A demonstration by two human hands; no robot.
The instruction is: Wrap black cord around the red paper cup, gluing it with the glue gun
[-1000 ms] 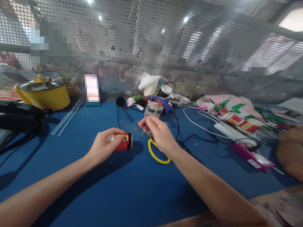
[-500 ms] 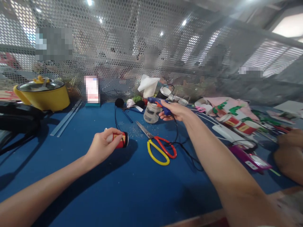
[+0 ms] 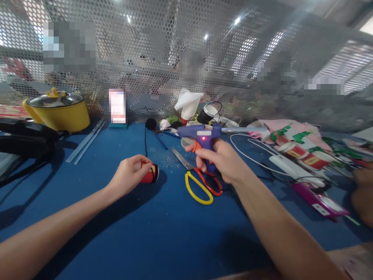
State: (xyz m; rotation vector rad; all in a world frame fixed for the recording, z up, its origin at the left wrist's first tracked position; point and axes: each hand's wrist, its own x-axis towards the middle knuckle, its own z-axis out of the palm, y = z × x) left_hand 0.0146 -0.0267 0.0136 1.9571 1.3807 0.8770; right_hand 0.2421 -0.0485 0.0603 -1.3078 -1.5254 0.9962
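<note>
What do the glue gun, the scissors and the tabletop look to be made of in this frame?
Glue gun in the right hand: blue moulded plastic, smooth, with an orange trigger and a lit red lamp. Scissors: bright grey blades, likely steel; glossy yellow and red loops, probably plastic. Tabletop: matte blue with faint speckling, perhaps felt or a mat; the view leaves it open.

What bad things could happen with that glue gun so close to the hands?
1. The blue glue gun in the right hand shows a red light, so it is probably hot; its tip could burn skin.
2. The left hand pinches the small red cup, so glue aimed there could land on the fingers.
3. The scissors lie open just under the gun, and a dark cord seems to lie near them; it might snag.
</note>
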